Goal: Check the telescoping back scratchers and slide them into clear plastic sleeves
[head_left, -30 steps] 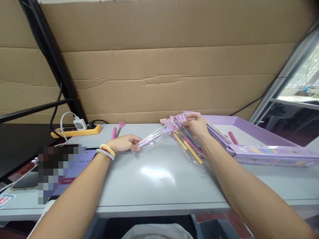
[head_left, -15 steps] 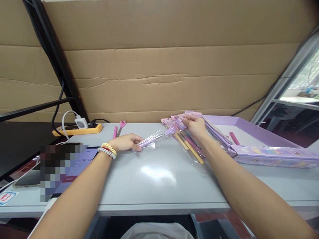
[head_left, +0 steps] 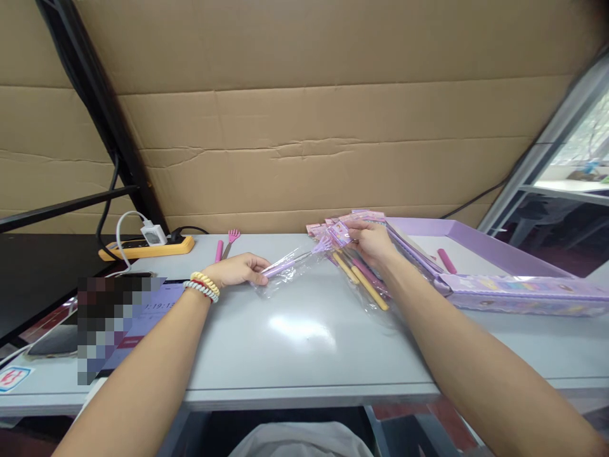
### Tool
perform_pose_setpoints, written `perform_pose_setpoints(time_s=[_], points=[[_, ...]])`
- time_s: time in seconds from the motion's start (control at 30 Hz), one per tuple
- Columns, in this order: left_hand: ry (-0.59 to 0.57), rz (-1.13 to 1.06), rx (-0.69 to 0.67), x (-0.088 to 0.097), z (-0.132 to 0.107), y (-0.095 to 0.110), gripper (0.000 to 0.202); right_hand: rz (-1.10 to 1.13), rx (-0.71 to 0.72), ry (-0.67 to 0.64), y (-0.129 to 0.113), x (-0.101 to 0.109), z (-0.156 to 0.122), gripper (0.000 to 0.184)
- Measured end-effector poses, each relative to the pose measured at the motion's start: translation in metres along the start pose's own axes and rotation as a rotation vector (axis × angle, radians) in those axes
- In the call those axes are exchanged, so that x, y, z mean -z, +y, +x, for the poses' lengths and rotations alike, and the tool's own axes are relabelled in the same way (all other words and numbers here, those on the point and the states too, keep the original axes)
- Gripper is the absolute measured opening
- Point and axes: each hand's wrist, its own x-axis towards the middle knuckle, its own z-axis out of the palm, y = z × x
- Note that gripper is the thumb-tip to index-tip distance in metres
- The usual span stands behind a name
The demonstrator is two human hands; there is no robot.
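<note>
an orange power strip (head_left: 130, 252) lies at the left of the grey table (head_left: 285, 365), with a lit screen (head_left: 164, 301) nearer the front. a pink stick (head_left: 219, 251) and a pink fork-ended tool (head_left: 233, 235) sit side by side farther back. the left hand (head_left: 239, 270) pinches the handle end of a purple fork-ended tool (head_left: 291, 263) in clear wrapping, stretched between both hands. the right hand (head_left: 372, 242) grips the wrapping's printed top (head_left: 339, 233), beside wrapped yellow sticks (head_left: 370, 289). a purple box (head_left: 528, 296) at right holds a pink rod (head_left: 446, 261).
</note>
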Motion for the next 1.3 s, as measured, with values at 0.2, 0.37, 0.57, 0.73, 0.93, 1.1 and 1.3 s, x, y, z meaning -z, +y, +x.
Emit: perform_pose_setpoints(time_s=[0.2,0.37,0.57,0.73,0.93,1.1,1.3], points=[[-0.009,-0.024,-0.007,0.001,0.000,-0.002,0.034,-0.003,-0.014,0.020,0.000,0.002,0.000,0.023],[0.014,-0.034,0.002,0.000,0.001,-0.001,0.033,0.079,-0.001,0.020,-0.005,-0.001,-0.003,0.018],[0.015,-0.049,0.007,-0.001,0.000,0.001,0.033,0.111,0.002,-0.035,-0.002,-0.001,-0.001,0.023],[-0.001,-0.055,0.001,-0.001,-0.001,0.003,0.035,0.075,0.064,-0.043,0.001,0.001,0.000,0.023],[0.009,-0.063,0.005,-0.001,0.000,0.002,0.036,0.081,0.084,-0.137,-0.002,-0.001,-0.004,0.023],[0.015,-0.047,0.004,-0.002,-0.001,0.004,0.033,-0.057,0.124,-0.075,0.006,-0.002,-0.002,0.038],[0.016,-0.047,0.004,-0.002,-0.001,0.003,0.030,-0.254,0.139,-0.070,0.005,-0.002,-0.003,0.027]])
